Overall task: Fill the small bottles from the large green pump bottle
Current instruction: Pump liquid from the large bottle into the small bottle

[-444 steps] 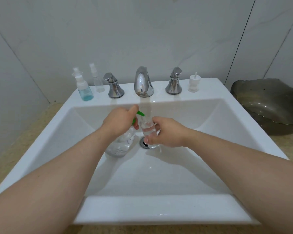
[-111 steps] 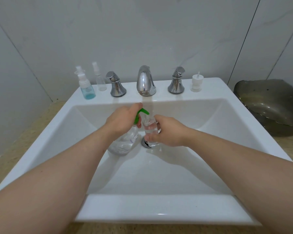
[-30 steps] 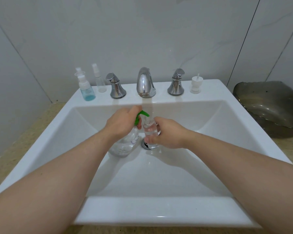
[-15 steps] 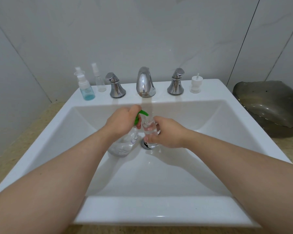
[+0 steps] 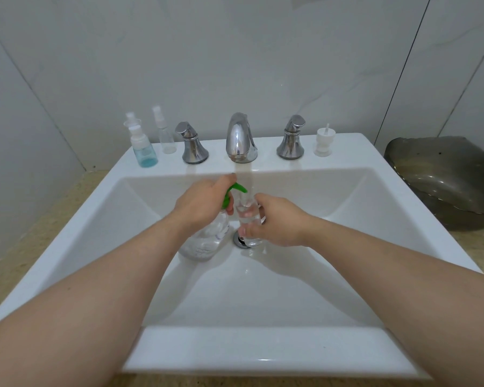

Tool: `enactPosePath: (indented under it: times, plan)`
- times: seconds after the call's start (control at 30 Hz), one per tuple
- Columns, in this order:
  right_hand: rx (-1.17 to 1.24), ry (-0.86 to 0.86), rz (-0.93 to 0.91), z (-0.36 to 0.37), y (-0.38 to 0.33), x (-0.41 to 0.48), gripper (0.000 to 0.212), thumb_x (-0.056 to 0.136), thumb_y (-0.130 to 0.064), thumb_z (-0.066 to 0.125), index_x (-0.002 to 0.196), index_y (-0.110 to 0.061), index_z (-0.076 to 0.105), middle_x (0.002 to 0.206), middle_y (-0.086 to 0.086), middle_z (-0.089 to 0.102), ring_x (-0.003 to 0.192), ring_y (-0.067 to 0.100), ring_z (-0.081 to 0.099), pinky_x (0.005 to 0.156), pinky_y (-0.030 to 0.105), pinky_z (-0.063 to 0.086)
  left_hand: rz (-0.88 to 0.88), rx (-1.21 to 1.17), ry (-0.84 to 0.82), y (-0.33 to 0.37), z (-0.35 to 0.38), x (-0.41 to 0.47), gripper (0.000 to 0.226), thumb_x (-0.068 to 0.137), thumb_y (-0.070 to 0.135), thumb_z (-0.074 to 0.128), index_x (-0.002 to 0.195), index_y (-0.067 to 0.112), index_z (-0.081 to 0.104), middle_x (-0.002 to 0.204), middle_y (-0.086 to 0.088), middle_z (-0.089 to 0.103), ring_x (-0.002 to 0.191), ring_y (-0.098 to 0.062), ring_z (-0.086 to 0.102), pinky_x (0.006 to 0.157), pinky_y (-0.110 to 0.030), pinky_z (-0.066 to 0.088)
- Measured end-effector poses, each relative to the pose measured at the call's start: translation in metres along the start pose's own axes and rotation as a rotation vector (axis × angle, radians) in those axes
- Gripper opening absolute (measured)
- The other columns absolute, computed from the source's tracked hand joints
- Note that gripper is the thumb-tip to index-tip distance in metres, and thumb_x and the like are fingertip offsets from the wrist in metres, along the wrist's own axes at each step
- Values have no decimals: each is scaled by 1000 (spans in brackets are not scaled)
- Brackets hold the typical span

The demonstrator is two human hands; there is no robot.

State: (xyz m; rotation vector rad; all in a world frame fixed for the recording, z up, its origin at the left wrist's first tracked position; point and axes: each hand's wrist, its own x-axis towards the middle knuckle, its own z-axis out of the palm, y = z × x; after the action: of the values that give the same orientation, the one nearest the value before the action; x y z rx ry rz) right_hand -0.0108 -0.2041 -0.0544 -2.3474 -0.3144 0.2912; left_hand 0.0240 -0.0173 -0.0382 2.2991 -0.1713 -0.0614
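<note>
Left hand (image 5: 204,202) gripped the green pump bottle (image 5: 204,244); right hand (image 5: 277,219) held a small bottle (image 5: 248,219), partly filled, at its spout (image 5: 238,187). 1 clear spray bottle (image 5: 166,141) appeared unfilled.

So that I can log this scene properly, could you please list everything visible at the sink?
sink: one, white, centre of view
spout: one, chrome, back ledge, middle
tap handles: two, chrome, either side of the spout
blue-liquid bottle: one, clear with white top, back ledge, far left
spray bottle: one, clear, just right of it
loose pump cap: one, white, back ledge, right end
drain: one, chrome, basin floor
dish: one, dark grey, counter at right
pump bottle: one, clear with green pump, in the basin
small bottle: one, clear, under the green nozzle
hands: two, bare; left hand grips the pump bottle's top, right hand holds the small bottle
</note>
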Motion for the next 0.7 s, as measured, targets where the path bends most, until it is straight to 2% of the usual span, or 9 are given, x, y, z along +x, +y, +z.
enactPosePath:
  times: [0.2, 0.5, 0.7]
  plan:
    - [2, 8, -7, 0, 0, 1, 43, 85, -43, 79, 115, -29, 52, 100, -23, 55, 94, 10, 60, 84, 28, 50, -10, -6, -3, 1, 0, 0, 68, 83, 66, 28, 54, 16, 64, 74, -1, 73, 74, -23, 58, 91, -48, 47]
    - [-11, 1, -1, 0, 0, 0, 49, 86, -44, 79, 123, -25, 54, 104, -21, 55, 97, 12, 59, 89, 30, 50, 3, -33, -7, 2, 0, -1, 62, 84, 59, 30, 52, 18, 63, 77, -6, 73, 72, -23, 54, 89, -49, 49]
    - [-27, -3, -3, 0, 0, 1, 43, 86, -45, 79, 112, -30, 49, 98, -24, 52, 87, 5, 57, 81, 28, 47, 1, -47, -8, 2, 0, -3, 59, 83, 55, 30, 51, 18, 63, 79, -9, 72, 74, -25, 54, 90, -53, 50]
